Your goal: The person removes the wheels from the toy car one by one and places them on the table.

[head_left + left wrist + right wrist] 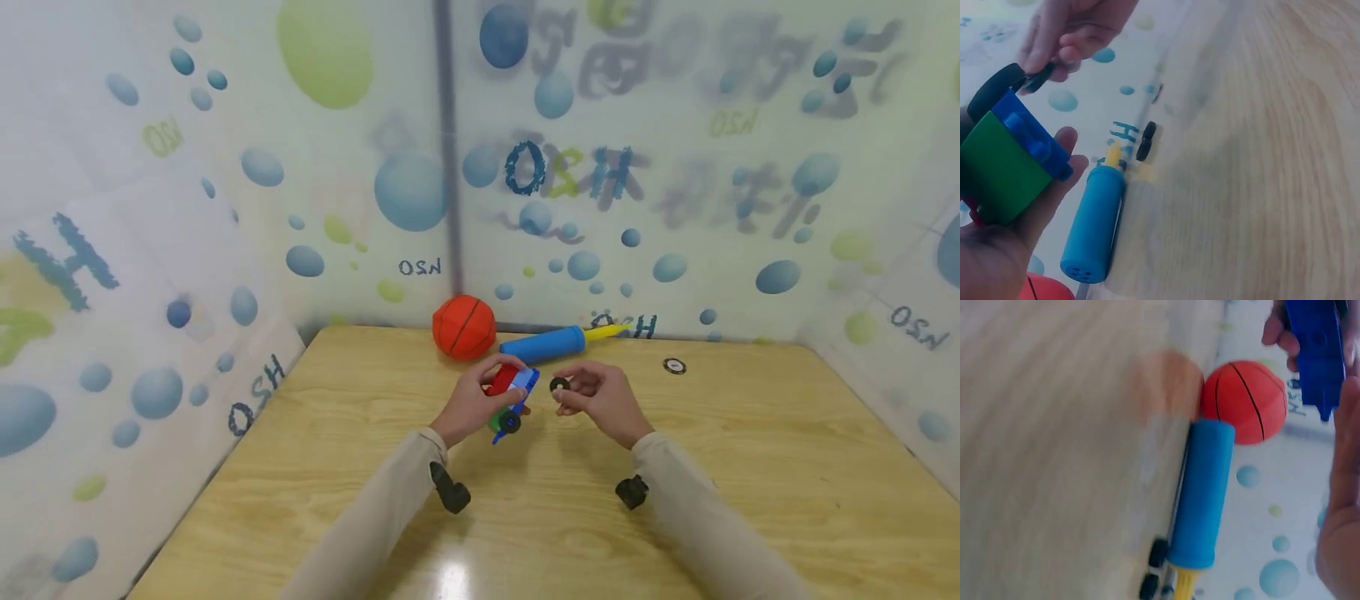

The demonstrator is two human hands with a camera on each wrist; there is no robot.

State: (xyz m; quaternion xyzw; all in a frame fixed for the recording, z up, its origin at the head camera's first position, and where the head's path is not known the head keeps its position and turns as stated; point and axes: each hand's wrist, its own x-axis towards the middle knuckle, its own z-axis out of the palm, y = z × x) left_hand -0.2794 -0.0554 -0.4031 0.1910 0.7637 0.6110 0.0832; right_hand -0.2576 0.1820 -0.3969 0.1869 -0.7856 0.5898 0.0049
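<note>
My left hand (474,398) grips a small toy vehicle (517,377) with red, green and blue blocks. One black wheel (510,422) sits at its lower end. Just to the right, my right hand (602,398) pinches a loose black wheel (559,385) between thumb and fingers, a small gap from the toy. In the left wrist view the green block (1007,169) and blue base (1032,134) lie across the left palm, and the right fingers (1041,47) hold the wheel close by. The right wrist view shows the blue underside (1319,353); the pinched wheel is hidden there.
Behind the hands, a red ball (464,327) and a blue hand pump (543,343) with a yellow nozzle lie along the wall. A black-and-white round chip (675,366) lies at the back right. Two small black pieces (1145,140) lie beside the pump. Printed sheeting (360,183) encloses the wooden table.
</note>
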